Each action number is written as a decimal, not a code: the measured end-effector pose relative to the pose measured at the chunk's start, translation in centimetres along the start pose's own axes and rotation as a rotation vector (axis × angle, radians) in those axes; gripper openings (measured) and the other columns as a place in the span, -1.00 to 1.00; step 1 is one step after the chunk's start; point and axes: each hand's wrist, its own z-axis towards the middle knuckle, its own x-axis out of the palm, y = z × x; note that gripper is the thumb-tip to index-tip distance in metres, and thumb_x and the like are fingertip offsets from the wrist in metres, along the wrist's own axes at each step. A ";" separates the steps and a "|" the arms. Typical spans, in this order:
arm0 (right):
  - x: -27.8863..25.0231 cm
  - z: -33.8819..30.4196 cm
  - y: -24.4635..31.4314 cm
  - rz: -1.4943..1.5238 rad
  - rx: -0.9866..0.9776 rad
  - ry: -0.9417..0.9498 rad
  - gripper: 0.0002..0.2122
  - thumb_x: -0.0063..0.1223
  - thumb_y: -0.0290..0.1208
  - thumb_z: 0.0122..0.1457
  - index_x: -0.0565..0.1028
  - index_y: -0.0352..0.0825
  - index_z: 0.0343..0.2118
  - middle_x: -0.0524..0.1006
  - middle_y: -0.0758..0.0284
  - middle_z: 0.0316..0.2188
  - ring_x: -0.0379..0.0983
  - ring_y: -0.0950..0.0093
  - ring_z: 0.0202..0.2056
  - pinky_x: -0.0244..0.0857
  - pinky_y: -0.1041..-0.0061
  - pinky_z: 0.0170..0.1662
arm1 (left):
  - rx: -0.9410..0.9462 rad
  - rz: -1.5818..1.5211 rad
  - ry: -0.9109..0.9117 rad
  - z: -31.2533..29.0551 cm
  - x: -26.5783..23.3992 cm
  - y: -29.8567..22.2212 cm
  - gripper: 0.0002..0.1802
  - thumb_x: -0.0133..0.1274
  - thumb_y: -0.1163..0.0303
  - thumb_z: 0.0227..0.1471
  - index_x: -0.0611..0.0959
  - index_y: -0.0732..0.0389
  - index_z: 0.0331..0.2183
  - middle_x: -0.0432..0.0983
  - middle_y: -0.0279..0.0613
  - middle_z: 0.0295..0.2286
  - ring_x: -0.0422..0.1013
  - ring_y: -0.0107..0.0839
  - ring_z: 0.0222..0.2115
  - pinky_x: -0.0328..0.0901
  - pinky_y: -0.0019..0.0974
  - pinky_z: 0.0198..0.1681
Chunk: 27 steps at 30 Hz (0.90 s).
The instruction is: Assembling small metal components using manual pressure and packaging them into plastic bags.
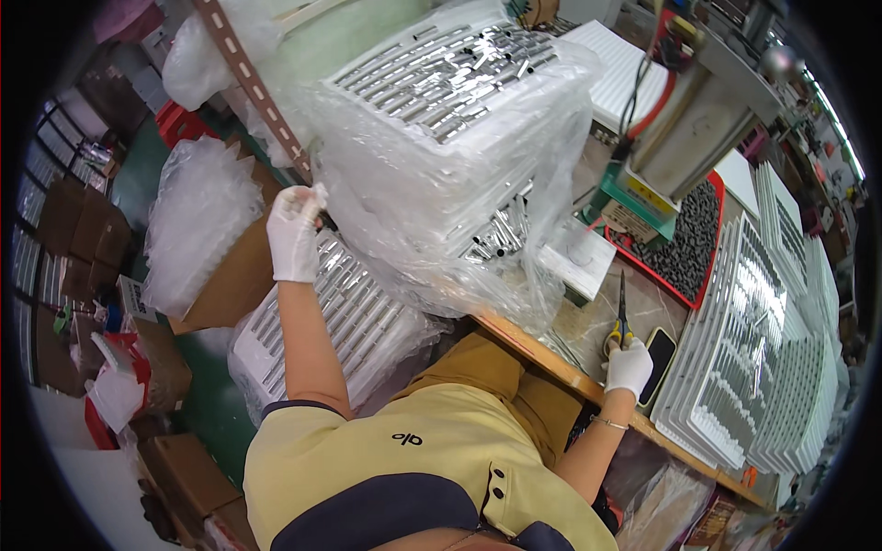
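My gloved right hand (629,369) is grasping the scissors (623,323) by their yellow-and-black handles; the blades are pointing away from me over the counter (657,312), and a phone (658,360) is lying just beside this hand. My gloved left hand (294,237) is holding its fingers curled near the plastic wrap (386,188); I cannot tell whether it is pinching anything.

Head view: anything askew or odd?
Yes. On the top white tray, some silver tubes lie askew across otherwise neat rows. Lower down, by the clear plastic film, a heap of tubes lies jumbled, without rows.
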 end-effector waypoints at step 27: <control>-6.1 -2.3 -0.8 -0.026 -0.072 -0.012 -0.82 0.06 -0.28 0.05 0.60 -0.25 -0.44 0.58 0.15 -0.42 0.54 0.19 -0.31 0.39 0.27 -0.26 | -0.344 0.007 1.687 -23.0 18.9 -2.0 -0.87 0.06 0.81 -0.17 0.54 0.42 -0.49 0.46 -0.09 -0.42 0.50 -0.35 -0.41 0.46 -0.37 -0.31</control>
